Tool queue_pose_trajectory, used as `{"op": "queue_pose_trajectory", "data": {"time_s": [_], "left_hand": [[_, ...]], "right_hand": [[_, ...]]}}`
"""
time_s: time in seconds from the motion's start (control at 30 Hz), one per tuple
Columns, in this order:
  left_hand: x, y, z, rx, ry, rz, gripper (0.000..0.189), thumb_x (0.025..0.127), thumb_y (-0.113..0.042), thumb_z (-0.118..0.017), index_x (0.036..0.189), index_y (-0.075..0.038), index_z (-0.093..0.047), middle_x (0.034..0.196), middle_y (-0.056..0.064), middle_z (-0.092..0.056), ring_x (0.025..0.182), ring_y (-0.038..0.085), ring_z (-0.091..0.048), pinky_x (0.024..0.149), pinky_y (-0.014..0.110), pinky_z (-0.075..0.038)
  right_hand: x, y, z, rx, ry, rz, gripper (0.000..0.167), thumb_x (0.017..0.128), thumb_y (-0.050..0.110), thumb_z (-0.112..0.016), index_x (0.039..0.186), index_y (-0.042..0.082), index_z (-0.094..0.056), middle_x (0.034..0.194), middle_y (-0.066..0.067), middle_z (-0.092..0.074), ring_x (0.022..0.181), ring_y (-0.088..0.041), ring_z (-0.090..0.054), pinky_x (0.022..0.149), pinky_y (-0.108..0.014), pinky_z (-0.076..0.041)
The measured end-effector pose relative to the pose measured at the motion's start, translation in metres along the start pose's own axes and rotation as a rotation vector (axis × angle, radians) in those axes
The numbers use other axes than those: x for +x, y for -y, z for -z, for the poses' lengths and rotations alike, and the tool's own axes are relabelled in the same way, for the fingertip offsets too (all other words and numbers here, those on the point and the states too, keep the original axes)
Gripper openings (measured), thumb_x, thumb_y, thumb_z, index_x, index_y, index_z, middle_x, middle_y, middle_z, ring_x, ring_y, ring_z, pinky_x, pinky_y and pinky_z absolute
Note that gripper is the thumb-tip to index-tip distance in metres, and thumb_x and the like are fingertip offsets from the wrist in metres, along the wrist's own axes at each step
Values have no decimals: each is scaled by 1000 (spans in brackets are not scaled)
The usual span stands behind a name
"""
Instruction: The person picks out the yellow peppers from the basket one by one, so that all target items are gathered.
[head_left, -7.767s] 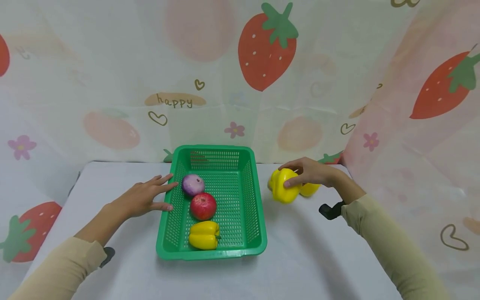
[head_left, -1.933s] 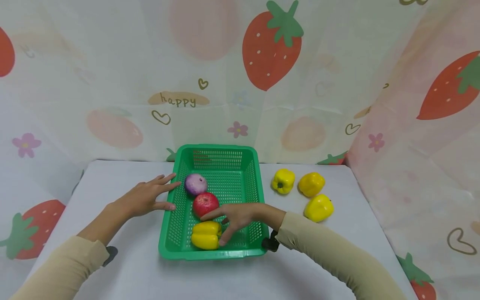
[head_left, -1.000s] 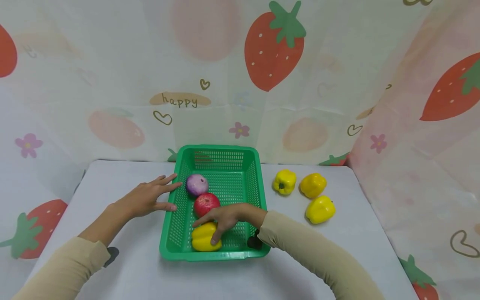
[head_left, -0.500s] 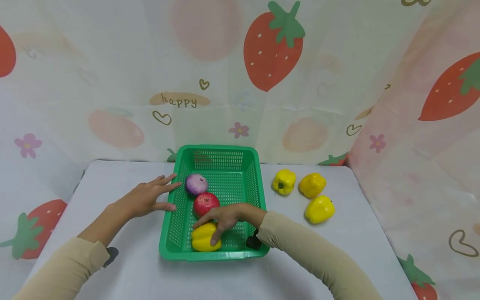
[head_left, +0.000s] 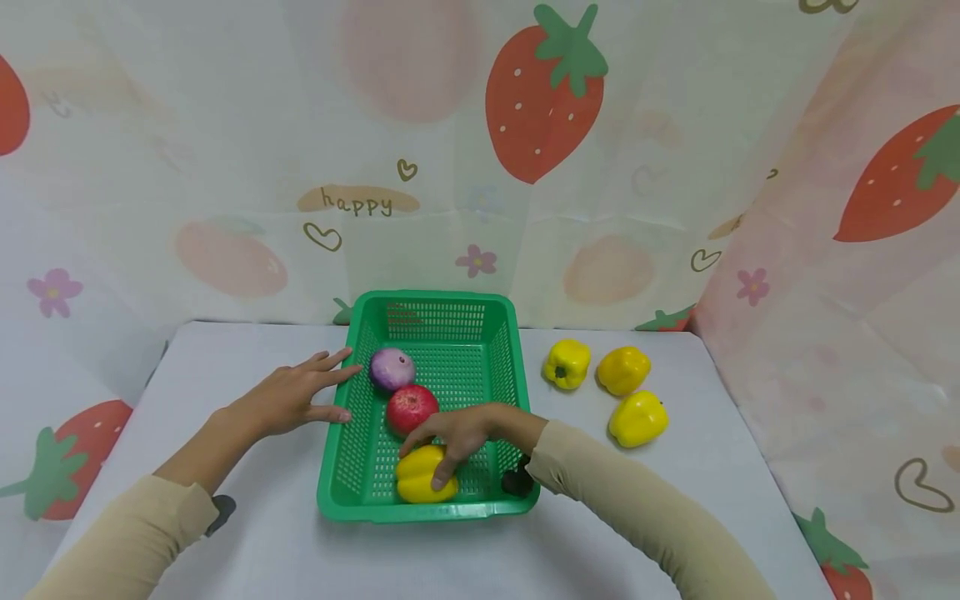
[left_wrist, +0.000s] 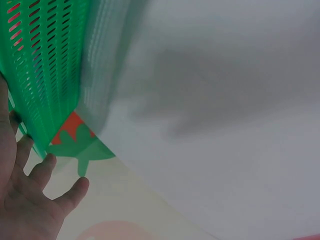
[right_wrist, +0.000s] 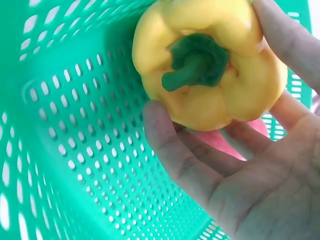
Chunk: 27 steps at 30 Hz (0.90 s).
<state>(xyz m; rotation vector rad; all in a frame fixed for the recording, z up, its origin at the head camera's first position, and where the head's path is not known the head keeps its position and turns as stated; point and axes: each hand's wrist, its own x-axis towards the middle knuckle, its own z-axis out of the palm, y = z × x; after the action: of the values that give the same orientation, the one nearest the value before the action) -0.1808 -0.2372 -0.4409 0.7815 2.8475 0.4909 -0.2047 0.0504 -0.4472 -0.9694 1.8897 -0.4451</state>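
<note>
Inside the near end of the green basket (head_left: 330, 467), my right hand (head_left: 463, 433) grips a yellow bell pepper (head_left: 420, 479), thumb on one side and fingers on the other. The right wrist view shows the pepper's green stem (right_wrist: 192, 70) facing the camera. Behind it in the basket lie a red pomegranate (head_left: 412, 408) and a round purple vegetable (head_left: 392, 369) that looks like an onion or eggplant. My left hand (head_left: 288, 396) has its fingers spread, with fingertips at the basket's left rim; the left wrist view shows those fingers (left_wrist: 73, 196) extended beside the basket wall.
On the white table (head_left: 247, 533), right of the basket, sit three yellow peppers: one at the back left (head_left: 567, 364), a deeper yellow pepper (head_left: 624, 371) beside it, and a nearer pepper (head_left: 639, 418). A strawberry-print cloth (head_left: 450, 125) hangs behind the table.
A yellow pepper held earlier by my right hand now lies on the table. That hand then reached into the basket, took hold of another pepper and shifted it slightly right. My left hand stayed put.
</note>
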Motion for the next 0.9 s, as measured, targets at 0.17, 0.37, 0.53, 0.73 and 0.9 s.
{"op": "queue_pose_trajectory", "data": {"time_s": [0.17, 0.37, 0.53, 0.73, 0.9], "left_hand": [[1, 2, -2, 5, -4, 3, 74, 86, -44, -75, 147, -10, -50, 157, 19, -36, 138, 53, -34, 96, 75, -38], [0, 0, 0, -2, 2, 3, 75, 85, -47, -74, 146, -10, -50, 156, 20, -36, 138, 54, -34, 96, 76, -37], [0, -2, 1, -1, 10, 7, 74, 86, -45, -74, 147, -10, -50, 157, 20, -35, 138, 54, -34, 96, 76, -37], [0, -4, 3, -2, 14, 9, 74, 86, -44, -75, 147, -8, -50, 156, 21, -35, 138, 54, -33, 96, 76, -37], [-1, -5, 4, 2, 13, 10, 75, 86, -44, -75, 147, -8, -50, 156, 22, -35, 138, 55, -33, 96, 76, -37]], "right_hand": [[-10, -3, 4, 23, 5, 19, 60, 86, 28, -79, 141, 24, -55, 132, 7, -52, 119, -12, -45, 100, -29, -45], [-24, -3, 10, 160, 8, 34, 58, 88, 24, -78, 140, 22, -54, 128, 6, -50, 116, -14, -47, 89, -27, -54], [-37, -5, 21, 251, -18, 33, 59, 88, 21, -77, 142, 23, -53, 125, 3, -51, 110, -18, -52, 83, -37, -59], [-58, -8, 37, 275, -77, 46, 60, 88, 23, -78, 142, 26, -53, 123, 0, -56, 110, -21, -56, 84, -38, -59], [-79, -14, 47, 292, -138, 40, 62, 89, 22, -77, 145, 22, -51, 123, -2, -57, 109, -25, -58, 84, -38, -59]]}}
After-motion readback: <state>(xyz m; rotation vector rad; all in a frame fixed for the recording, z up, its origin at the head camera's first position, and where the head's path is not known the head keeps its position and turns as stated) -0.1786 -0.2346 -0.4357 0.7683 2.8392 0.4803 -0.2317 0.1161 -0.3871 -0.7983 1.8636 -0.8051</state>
